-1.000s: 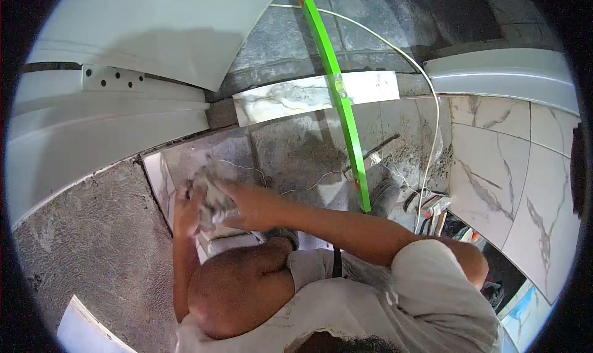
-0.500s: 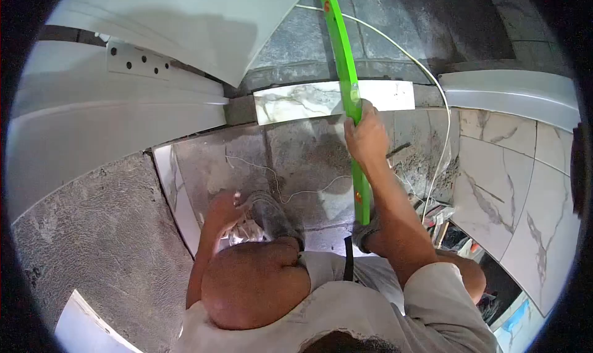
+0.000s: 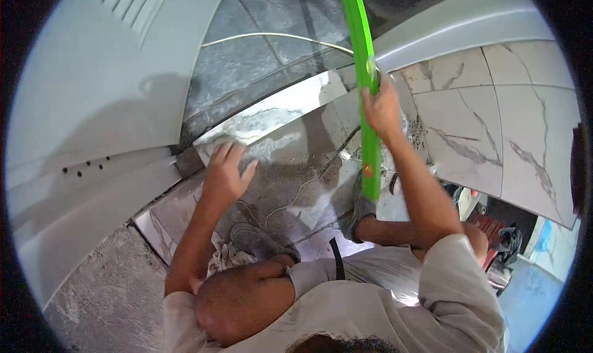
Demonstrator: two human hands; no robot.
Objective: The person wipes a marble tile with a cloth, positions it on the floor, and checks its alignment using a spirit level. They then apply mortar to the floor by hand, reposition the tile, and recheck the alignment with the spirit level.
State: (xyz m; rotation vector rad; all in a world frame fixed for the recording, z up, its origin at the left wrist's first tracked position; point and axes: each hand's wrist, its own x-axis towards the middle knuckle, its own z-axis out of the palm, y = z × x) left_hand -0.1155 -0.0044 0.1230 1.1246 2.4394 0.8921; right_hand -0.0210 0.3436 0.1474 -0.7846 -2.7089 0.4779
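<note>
My right hand (image 3: 384, 109) is wrapped round a long green spirit level (image 3: 372, 137), which stands out ahead of me beyond the right end of a marble-patterned tile strip (image 3: 278, 109). That strip lies across the doorway gap. With thumb apart and fingers stretched, my left hand (image 3: 226, 174) reaches to the strip's left end, fingertips right at its near edge. A thin white string (image 3: 290, 203) trails over the grey floor between my hands.
Grey door panel (image 3: 117, 75) rises on the left. Marble-patterned tiles (image 3: 457, 127) cover the right wall. A white cable (image 3: 272, 34) crosses the floor beyond the strip. Tools and clutter (image 3: 497, 248) lie at lower right. My shoe (image 3: 256, 240) rests on the floor close by.
My left hand has moved forward from beside my knee to the tile strip's left end. The level, in my right hand, has shifted from across the strip to beyond its right end.
</note>
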